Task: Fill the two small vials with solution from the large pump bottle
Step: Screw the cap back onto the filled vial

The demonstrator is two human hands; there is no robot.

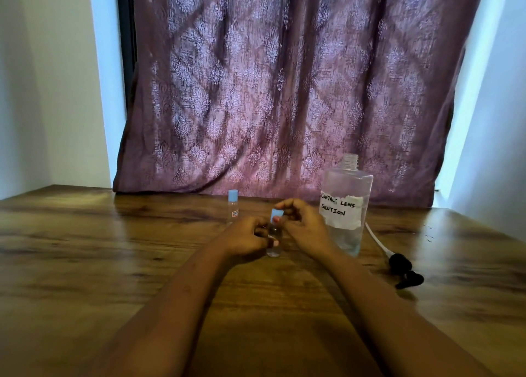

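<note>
My left hand [250, 236] clamps the vial [274, 241] upright on the table [113, 248] while my right hand [301, 223] pinches its blue cap [276, 214] (pump bottle [345, 206] at two o'clock, uncapped, within reach).

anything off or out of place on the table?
The pump head is off the large bottle and lies on its side on the table, right of the bottle, tube trailing; the bottle's neck stands open. No spill is visible.
</note>
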